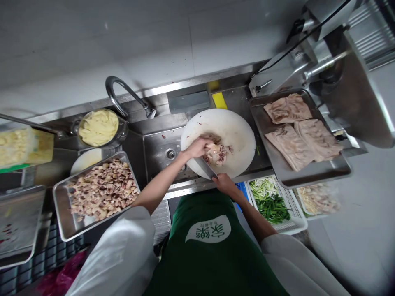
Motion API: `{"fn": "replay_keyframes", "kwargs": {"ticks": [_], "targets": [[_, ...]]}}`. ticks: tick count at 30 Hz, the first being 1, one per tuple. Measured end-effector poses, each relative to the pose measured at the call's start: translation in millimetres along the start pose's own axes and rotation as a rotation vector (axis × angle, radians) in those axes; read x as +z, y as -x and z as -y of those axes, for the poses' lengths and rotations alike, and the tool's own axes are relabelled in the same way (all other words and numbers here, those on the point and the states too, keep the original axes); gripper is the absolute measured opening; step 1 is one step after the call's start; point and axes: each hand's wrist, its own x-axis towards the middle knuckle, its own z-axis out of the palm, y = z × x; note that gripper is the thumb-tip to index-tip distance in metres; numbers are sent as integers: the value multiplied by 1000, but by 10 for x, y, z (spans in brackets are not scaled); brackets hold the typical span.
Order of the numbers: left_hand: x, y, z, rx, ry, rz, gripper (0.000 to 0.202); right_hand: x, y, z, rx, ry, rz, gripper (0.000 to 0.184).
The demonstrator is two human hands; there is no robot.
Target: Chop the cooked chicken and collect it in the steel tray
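Note:
A round white cutting board (pixel 237 135) lies across the sink, with a small heap of chopped raw meat (pixel 219 155) on it. My left hand (pixel 198 148) is at the heap's left side, its fingers curled onto the meat and partly hidden by it. At the board's near edge, my right hand (pixel 226 184) is closed around the handle of a cleaver (pixel 206 167). The blade points up and left, just below my left hand and beside the meat. Left of the sink stands a metal tray (pixel 63 205) full of chopped meat pieces (pixel 103 191).
A faucet (pixel 129 92) arches over the sink basin (pixel 159 144). Behind the board lie a whetstone-like grey block (pixel 189 102) and a yellow sponge (pixel 219 100). Slabs of pale meat (pixel 288 139) fill a tray at right, near a slicer (pixel 358 90). Cut greens (pixel 271 205) sit in a basket.

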Motion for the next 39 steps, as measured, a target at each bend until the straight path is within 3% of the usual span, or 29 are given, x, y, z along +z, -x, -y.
{"fn": "replay_keyframes", "kwargs": {"ticks": [3, 5, 7, 10, 13, 17, 19, 21, 25, 27, 31, 35, 37, 39], "targets": [[-88, 225, -44, -79, 39, -319, 27, -71, -53, -143, 67, -40, -35, 41], [38, 439, -58, -112, -12, -471, 26, -110, -88, -228, 116, -38, -74, 42], [305, 672, -44, -124, -65, -512, 24, -136, -111, -274, 139, -15, -108, 42], [759, 1004, -9, -102, -103, -396, 29, -165, -100, -236, 141, 45, -137, 41], [997, 1296, -23, -105, -116, -359, 33, -217, -16, -67, 127, 99, -144, 40], [1012, 1564, -81, -259, -139, -660, 18, -309, 134, 283, 35, 99, -222, 43], [1025, 1594, -92, -333, -148, -750, 17, -316, 147, 454, -10, 78, -310, 48], [1080, 1547, -91, -335, -118, -711, 19, -281, 81, 584, -46, 61, -324, 51], [1223, 1380, -82, -241, 7, -524, 25, -175, -187, 657, -48, 72, -100, 41], [1233, 1343, -83, -224, 44, -479, 26, -173, -278, 599, -23, 76, -68, 37], [1010, 1323, -45, -194, 42, -378, 31, -306, -249, 368, 10, 51, -155, 42], [661, 1135, 91, -82, -32, -91, 43, -480, -119, 127, 112, 32, -273, 48], [608, 1019, 122, -72, -68, 4, 35, -530, -63, 55, 138, 17, -289, 49], [685, 961, 79, -178, -108, -38, 30, -539, -11, 37, 147, 13, -297, 49]]}}
